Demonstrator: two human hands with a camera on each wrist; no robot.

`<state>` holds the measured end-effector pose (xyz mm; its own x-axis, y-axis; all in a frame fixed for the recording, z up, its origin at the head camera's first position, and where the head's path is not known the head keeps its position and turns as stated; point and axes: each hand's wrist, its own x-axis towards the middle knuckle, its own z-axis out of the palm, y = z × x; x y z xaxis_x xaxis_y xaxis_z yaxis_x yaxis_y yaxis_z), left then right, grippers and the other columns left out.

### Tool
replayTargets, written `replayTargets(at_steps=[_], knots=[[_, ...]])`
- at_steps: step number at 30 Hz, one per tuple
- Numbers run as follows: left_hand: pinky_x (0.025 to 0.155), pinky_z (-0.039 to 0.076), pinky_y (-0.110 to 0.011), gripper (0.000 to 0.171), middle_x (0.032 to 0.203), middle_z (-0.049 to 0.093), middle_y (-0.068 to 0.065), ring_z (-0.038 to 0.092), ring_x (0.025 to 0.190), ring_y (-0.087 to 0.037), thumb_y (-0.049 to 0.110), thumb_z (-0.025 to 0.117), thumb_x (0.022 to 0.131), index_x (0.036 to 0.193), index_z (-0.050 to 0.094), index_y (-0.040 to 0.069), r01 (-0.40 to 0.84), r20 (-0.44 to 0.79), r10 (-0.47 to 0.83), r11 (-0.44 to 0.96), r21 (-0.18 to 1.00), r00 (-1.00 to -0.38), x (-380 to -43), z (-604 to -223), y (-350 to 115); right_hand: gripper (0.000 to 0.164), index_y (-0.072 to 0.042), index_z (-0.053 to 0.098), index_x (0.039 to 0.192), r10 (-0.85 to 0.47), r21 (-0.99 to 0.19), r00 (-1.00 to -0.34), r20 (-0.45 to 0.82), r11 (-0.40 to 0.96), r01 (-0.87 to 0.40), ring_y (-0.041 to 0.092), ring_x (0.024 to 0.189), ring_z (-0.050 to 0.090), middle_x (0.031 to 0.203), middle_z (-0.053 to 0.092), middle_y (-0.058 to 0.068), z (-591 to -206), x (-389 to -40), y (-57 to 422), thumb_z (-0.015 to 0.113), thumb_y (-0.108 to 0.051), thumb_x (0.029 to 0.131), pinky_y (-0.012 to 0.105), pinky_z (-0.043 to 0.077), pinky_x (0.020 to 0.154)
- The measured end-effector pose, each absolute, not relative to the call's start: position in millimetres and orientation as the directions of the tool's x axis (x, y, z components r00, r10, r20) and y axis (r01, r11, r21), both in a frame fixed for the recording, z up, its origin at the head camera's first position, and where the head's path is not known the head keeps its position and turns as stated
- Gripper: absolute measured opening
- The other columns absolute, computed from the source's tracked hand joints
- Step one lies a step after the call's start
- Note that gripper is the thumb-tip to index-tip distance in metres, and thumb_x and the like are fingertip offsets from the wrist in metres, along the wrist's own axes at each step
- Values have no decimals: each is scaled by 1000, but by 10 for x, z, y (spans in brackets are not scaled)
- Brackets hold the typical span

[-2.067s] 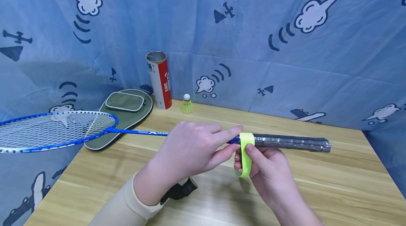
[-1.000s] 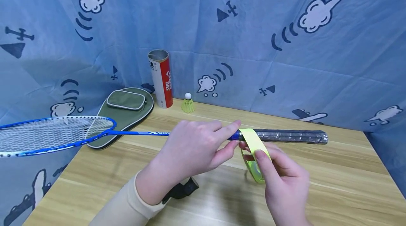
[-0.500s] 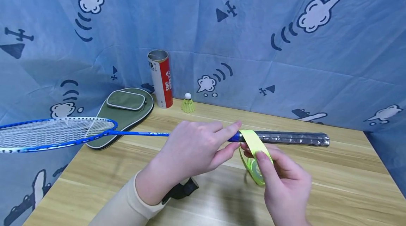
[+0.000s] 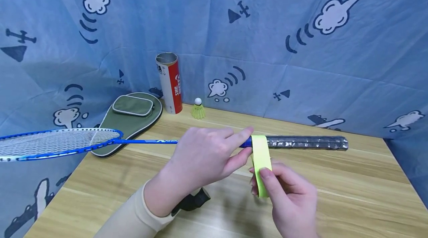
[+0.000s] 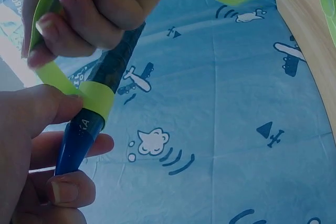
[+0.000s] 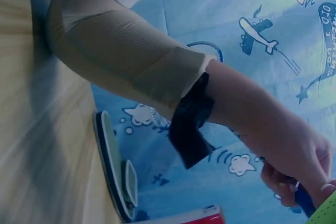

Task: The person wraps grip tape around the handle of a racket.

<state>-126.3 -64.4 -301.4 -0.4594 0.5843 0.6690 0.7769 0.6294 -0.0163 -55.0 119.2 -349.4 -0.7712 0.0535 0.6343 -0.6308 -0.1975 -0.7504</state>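
Observation:
A blue badminton racket (image 4: pixel 147 141) is held level above the table, its head to the left and its dark handle (image 4: pixel 307 142) to the right. My left hand (image 4: pixel 207 152) grips it at the blue cone (image 5: pixel 79 142), thumb against the neon-yellow grip tape. One turn of that grip tape (image 4: pixel 260 152) circles the handle's upper end, seen in the left wrist view. From there the strip runs down, taut, to my right hand (image 4: pixel 292 197), which pinches it between thumb and fingers. The rest of the roll is mostly hidden behind the strip and fingers.
On the wooden table (image 4: pixel 361 182) a green racket cover (image 4: pixel 133 119) lies at the back left. Beside it stand an open shuttlecock tube (image 4: pixel 170 85) and a yellow shuttlecock (image 4: pixel 198 110). A blue patterned curtain (image 4: pixel 267 45) hangs behind.
My right hand has shifted a little left and down. The tape strip, slanting to the right half a second ago, now hangs nearly straight down. My left hand stays in place.

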Motion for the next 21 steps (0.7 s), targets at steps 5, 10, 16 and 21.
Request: replayTargets(at_steps=[5, 10, 16, 21], knots=[[38, 25, -20, 35, 93, 79, 9, 56, 49, -6, 39, 67, 97, 127, 75, 21, 762, 670, 570, 648, -9, -477, -1267, -2998, -669, 27, 9, 71, 92, 13, -795, -805, 593, -144, -589, 21, 81, 67, 91, 70, 11, -3509, -589, 1173, 51, 26, 92, 26, 55, 63], [40, 26, -20, 34, 90, 78, 10, 55, 50, -6, 38, 67, 98, 127, 75, 21, 777, 667, 568, 629, 26, -483, -1251, -2969, -703, 19, 2, 76, 87, 73, -901, -898, 435, 37, -433, 24, 110, 62, 100, 71, 10, -3481, -631, 1203, 63, 15, 93, 22, 56, 74], [43, 32, -19, 33, 100, 79, 12, 61, 58, -2, 38, 66, 100, 127, 75, 23, 815, 618, 607, 571, 96, -499, -1217, -2952, -713, 11, 4, 73, 90, 112, -941, -936, 334, -23, -338, 20, 74, 72, 88, 73, 9, -3521, -698, 1219, 66, 12, 93, 26, 59, 67], [43, 32, -20, 31, 94, 78, 13, 58, 57, -1, 37, 65, 101, 128, 74, 24, 823, 591, 621, 550, 141, -515, -1206, -2954, -720, 14, 10, 65, 108, 22, -932, -944, 330, -151, -329, 22, 68, 72, 90, 75, 14, -3536, -724, 1249, 60, 14, 96, 31, 61, 66]])
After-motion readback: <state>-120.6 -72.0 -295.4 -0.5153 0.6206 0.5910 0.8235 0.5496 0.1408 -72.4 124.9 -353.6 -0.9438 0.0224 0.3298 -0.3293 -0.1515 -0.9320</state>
